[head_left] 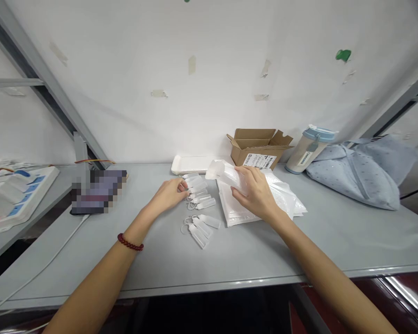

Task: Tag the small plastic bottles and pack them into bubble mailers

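Note:
My left hand (172,192) is closed in a pinch at the cap ends of several small translucent plastic squeeze bottles (197,185), which lie in a row; its fingertips partly hide those ends. Nearer the front edge lies a separate cluster of 3 such bottles (202,229), with thin loops at their caps. A translucent plastic bag (231,175) is gripped in my right hand (256,192), above a stack of white padded mailers (235,208). What the bag holds, if anything, is hard to make out.
An open cardboard box (261,146) stands against the wall beside a white tray (195,164). To the right are a tilted drink bottle (310,148) and a blue cloth bag (351,174). At left lie a pixelated phone (99,192), a charging cable (55,257) and a power strip (24,199).

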Demonstrator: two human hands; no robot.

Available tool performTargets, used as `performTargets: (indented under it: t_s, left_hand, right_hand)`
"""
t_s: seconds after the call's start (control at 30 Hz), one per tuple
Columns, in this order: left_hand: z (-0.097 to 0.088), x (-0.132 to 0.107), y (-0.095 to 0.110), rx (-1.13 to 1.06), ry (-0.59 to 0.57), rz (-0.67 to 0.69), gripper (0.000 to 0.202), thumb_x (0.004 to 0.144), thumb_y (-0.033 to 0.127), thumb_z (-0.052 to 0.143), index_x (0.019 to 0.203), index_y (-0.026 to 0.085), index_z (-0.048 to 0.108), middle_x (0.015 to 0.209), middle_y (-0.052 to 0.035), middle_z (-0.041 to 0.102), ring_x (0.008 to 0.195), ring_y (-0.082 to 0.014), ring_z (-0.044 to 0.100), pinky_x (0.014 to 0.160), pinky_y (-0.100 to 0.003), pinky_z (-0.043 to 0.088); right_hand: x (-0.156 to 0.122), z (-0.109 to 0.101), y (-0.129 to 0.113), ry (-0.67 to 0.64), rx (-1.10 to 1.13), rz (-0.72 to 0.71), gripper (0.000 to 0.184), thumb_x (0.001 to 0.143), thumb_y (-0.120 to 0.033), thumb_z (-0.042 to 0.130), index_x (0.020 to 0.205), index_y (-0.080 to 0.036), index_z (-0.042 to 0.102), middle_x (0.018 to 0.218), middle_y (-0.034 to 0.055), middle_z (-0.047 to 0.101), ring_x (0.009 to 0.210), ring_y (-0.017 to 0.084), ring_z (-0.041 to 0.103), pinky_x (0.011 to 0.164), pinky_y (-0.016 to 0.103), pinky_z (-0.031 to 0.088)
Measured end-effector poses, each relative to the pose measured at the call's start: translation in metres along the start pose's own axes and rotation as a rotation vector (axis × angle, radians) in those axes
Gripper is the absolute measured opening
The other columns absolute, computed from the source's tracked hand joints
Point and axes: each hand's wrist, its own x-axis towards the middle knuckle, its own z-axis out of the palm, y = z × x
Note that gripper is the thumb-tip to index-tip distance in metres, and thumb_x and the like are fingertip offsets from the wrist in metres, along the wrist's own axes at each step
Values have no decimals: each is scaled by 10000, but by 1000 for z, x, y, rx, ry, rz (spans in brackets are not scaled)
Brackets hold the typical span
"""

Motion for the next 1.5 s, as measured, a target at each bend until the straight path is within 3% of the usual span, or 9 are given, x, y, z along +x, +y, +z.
performTargets:
  t_s: [0.37,0.63,0.73,0.83,0.93,1.07,1.2,1.4,1.5]
  left_hand:
    - [-1,0,-1,-15,-83,2,188,713,356,540,698,206,652,664,-16,649,660,-208,600,571,-282,411]
    - [-5,3,0,-160,6,-43,197,690,358,551,673,188,650,731,-23,673,707,-202,595,640,-294,435]
    - [-2,3,0,-196,75,-68,194,695,369,571,701,192,650,775,-26,688,689,-199,607,651,-300,450]
    - [0,5,0,-278,154,-115,168,721,346,555,716,185,602,705,-23,660,573,-178,598,594,-300,461]
    - [-3,6,2,-369,273,-119,142,752,322,538,731,182,549,677,-26,640,585,-181,627,617,-306,489]
    - [-12,2,11,-467,429,7,148,789,320,541,792,171,549,773,-41,656,710,-181,664,706,-308,518]
    - [-11,-10,28,-421,489,117,138,813,304,556,807,170,590,753,-17,650,717,-155,647,706,-271,510]
    - [7,-25,50,-275,473,362,134,875,224,492,797,179,593,798,-24,648,729,-137,590,679,-246,481]
    - [12,-27,55,-268,405,446,141,888,202,482,796,181,586,810,-31,643,738,-141,568,698,-259,458]
  right_hand:
    - [0,0,-1,3,-6,1,417,791,-215,545,1196,-202,450,1125,125,573,1030,292,521,831,428,431]
    - [0,0,-1,13,4,-10,410,793,-209,547,1192,-179,459,1125,129,571,1036,284,514,833,417,433]
    - [0,0,-1,9,1,-16,414,795,-215,545,1197,-181,458,1124,129,568,1039,288,514,831,422,434]
    - [0,0,-1,9,-10,-18,423,794,-227,553,1202,-176,454,1130,133,567,1034,289,514,830,423,435]
    - [0,1,0,-3,-27,-15,440,797,-252,566,1214,-177,447,1133,136,561,1032,290,511,830,423,436]
    - [-1,4,0,-21,-46,10,493,789,-275,605,1240,-183,428,1156,139,549,1052,297,506,845,429,438]
    - [-3,6,-1,-23,-73,13,537,763,-233,626,1255,-165,421,1166,150,542,1062,302,499,852,432,441]
    - [-3,5,-9,-27,-59,-27,528,746,-183,615,1244,-145,445,1137,148,553,1040,295,501,836,426,446]
    - [-3,5,-10,-15,-35,-41,507,750,-195,610,1232,-145,459,1124,148,553,1025,292,505,818,421,449]
